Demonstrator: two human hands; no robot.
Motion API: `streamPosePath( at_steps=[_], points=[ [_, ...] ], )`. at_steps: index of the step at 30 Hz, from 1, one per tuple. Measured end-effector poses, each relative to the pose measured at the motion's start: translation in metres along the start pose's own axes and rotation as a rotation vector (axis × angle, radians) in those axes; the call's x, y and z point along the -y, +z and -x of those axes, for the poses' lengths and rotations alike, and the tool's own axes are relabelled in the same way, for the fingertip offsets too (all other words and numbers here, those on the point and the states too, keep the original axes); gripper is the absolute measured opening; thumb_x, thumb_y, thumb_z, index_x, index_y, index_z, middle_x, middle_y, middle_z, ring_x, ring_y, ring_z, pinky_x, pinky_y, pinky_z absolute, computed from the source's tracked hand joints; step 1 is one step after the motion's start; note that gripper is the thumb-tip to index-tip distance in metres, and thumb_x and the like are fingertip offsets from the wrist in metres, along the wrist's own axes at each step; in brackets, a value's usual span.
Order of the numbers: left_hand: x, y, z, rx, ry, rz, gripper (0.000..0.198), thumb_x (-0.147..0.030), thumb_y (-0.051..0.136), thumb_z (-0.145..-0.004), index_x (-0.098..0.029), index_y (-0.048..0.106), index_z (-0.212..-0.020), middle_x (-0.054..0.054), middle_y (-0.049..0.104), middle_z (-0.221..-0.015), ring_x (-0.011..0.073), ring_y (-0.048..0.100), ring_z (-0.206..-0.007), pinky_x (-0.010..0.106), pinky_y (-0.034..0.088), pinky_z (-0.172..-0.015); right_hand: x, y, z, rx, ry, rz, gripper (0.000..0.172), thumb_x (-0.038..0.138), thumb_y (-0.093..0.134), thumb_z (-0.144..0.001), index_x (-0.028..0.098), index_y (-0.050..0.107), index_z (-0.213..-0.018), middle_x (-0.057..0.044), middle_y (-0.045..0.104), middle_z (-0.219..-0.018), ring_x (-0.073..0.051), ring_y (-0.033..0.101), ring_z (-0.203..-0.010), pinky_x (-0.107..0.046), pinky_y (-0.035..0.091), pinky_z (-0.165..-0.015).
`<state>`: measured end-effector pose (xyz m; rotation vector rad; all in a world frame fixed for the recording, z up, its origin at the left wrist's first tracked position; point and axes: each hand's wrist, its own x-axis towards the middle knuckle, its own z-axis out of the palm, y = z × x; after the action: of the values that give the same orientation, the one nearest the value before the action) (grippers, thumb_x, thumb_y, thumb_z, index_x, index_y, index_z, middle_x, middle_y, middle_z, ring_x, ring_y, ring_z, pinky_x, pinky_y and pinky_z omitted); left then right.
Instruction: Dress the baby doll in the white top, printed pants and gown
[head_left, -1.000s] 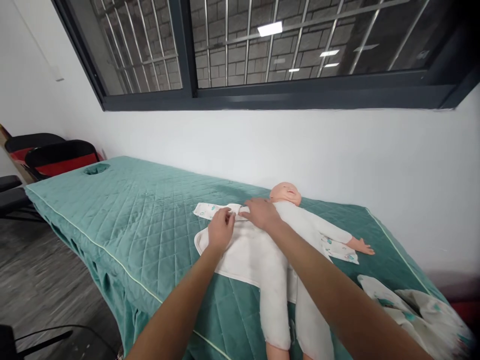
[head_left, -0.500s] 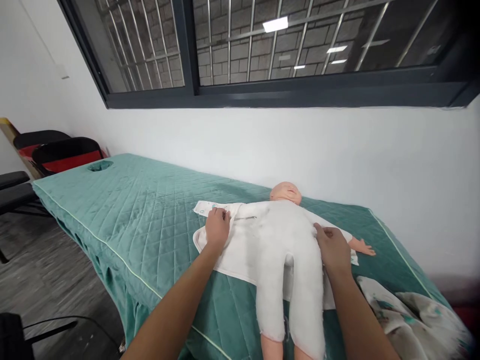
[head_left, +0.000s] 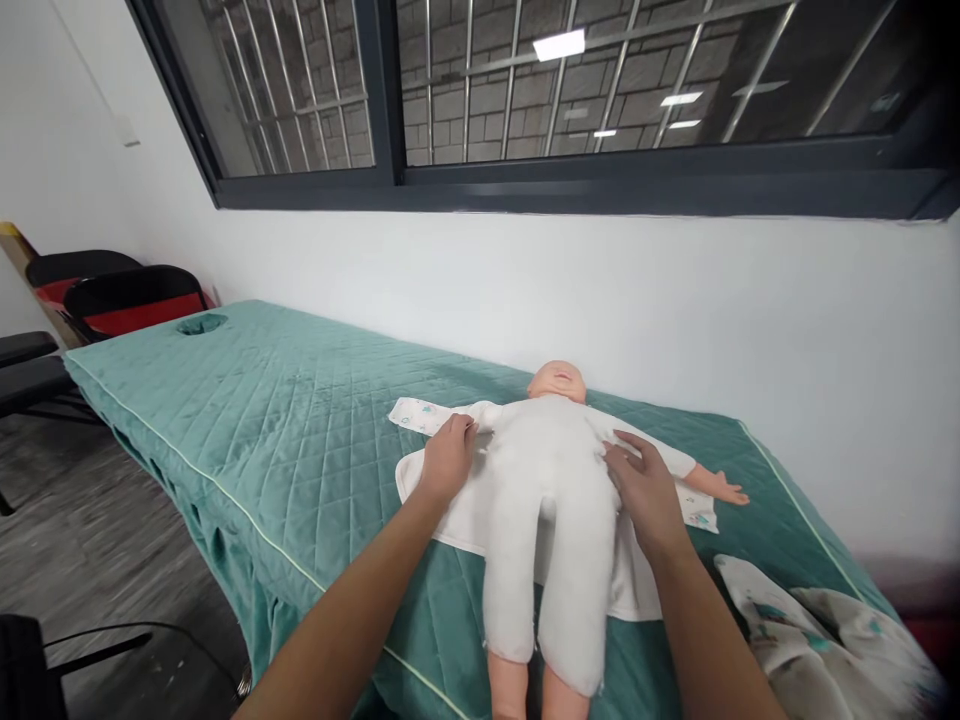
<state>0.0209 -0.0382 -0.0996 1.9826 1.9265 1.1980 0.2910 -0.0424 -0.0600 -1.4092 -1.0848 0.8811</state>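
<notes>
A baby doll (head_left: pixel 551 460) with a white cloth body lies on its back, its head toward the wall. Beneath it a white baby shirt (head_left: pixel 469 522) is spread out, one printed sleeve stretching left and another printed end showing at the right. My left hand (head_left: pixel 448 460) is closed on white cloth where the left sleeve meets the doll's arm; that arm's hand is hidden. With fingers bent, my right hand (head_left: pixel 646 492) pinches the doll's side below its bare-handed arm.
A green quilted cover (head_left: pixel 300 420) drapes the bed, which has a face hole at the far left. A crumpled printed cloth (head_left: pixel 832 640) lies at the right front. Folding chairs (head_left: pixel 142 300) stand left, and a barred window (head_left: pixel 555 100) is above.
The doll's body has shifted left over the shirt, its head moving slightly too. My left hand has moved a little right and up, and my right hand has moved left along with the doll.
</notes>
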Motion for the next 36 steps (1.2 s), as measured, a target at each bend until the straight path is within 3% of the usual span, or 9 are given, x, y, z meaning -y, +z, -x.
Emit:
streamPosePath(
  at_steps=[5,9,13,15,19,24,30,36],
  points=[
    [-0.009,-0.006,0.000,0.048,-0.025,0.055,0.023,-0.031,0.039,-0.100,-0.020,0.059,-0.105,0.006,0.067,-0.108,0.0183,0.062,-0.100,0.029,0.045,-0.085,-0.010,0.003,0.003,0.028,-0.002,-0.044,0.056,0.049,0.072,-0.073,0.026,0.058,-0.123,-0.007,0.065,-0.117,-0.021,0.063,-0.098,-0.031,0.050,-0.081],
    [-0.013,-0.008,-0.015,0.069,-0.160,0.076,0.036,-0.042,0.045,-0.097,-0.017,0.055,-0.122,0.008,0.069,-0.104,0.0199,0.065,-0.097,0.028,0.047,-0.081,-0.013,0.001,0.006,0.034,0.012,-0.121,0.054,0.048,0.073,-0.073,0.027,0.059,-0.121,-0.005,0.065,-0.117,-0.021,0.062,-0.102,-0.031,0.049,-0.085],
    [-0.019,-0.009,-0.040,0.152,-0.236,0.044,0.031,-0.041,0.054,-0.091,-0.015,0.064,-0.104,0.011,0.071,-0.091,0.0242,0.065,-0.087,0.029,0.044,-0.072,-0.017,0.002,0.006,0.040,0.032,-0.197,0.053,0.046,0.076,-0.071,0.028,0.061,-0.118,-0.003,0.066,-0.113,-0.020,0.062,-0.104,-0.029,0.049,-0.085],
    [-0.027,-0.009,-0.053,0.196,-0.220,0.041,0.024,-0.035,0.052,-0.091,-0.017,0.067,-0.095,0.010,0.072,-0.090,0.0230,0.064,-0.086,0.029,0.042,-0.071,-0.019,0.002,0.005,0.041,0.052,-0.231,0.053,0.046,0.077,-0.069,0.029,0.061,-0.117,-0.002,0.066,-0.113,-0.020,0.062,-0.102,-0.029,0.050,-0.083],
    [-0.049,-0.009,-0.073,0.257,-0.154,0.066,0.028,-0.034,0.046,-0.092,-0.019,0.068,-0.083,0.006,0.071,-0.084,0.0189,0.062,-0.078,0.027,0.040,-0.067,-0.019,0.003,0.005,0.075,0.087,-0.325,0.057,0.044,0.081,-0.066,0.029,0.060,-0.117,-0.001,0.068,-0.104,-0.020,0.064,-0.095,-0.028,0.051,-0.076],
    [-0.068,-0.003,-0.084,0.286,-0.075,0.094,0.029,-0.035,0.048,-0.091,-0.017,0.069,-0.082,0.007,0.072,-0.085,0.0187,0.061,-0.077,0.026,0.040,-0.067,-0.013,0.006,0.008,0.178,0.119,-0.357,0.056,0.048,0.081,-0.070,0.031,0.061,-0.119,0.001,0.068,-0.101,-0.017,0.062,-0.089,-0.024,0.050,-0.069],
    [-0.062,0.000,-0.091,0.282,-0.080,0.085,0.032,-0.037,0.047,-0.092,-0.016,0.070,-0.099,0.012,0.074,-0.099,0.0235,0.064,-0.088,0.029,0.045,-0.076,-0.006,0.009,0.010,0.394,0.106,-0.453,0.050,0.040,0.080,-0.074,0.030,0.063,-0.120,0.001,0.067,-0.092,-0.014,0.059,-0.080,-0.025,0.049,-0.071],
    [-0.057,-0.005,-0.105,0.316,-0.107,0.061,0.027,-0.032,0.051,-0.088,-0.015,0.073,-0.086,0.013,0.074,-0.093,0.0251,0.066,-0.086,0.031,0.046,-0.077,0.000,0.006,0.007,0.438,0.159,-0.513,0.047,0.040,0.079,-0.073,0.027,0.067,-0.116,-0.002,0.070,-0.095,-0.016,0.063,-0.079,-0.029,0.050,-0.073]
  ],
)
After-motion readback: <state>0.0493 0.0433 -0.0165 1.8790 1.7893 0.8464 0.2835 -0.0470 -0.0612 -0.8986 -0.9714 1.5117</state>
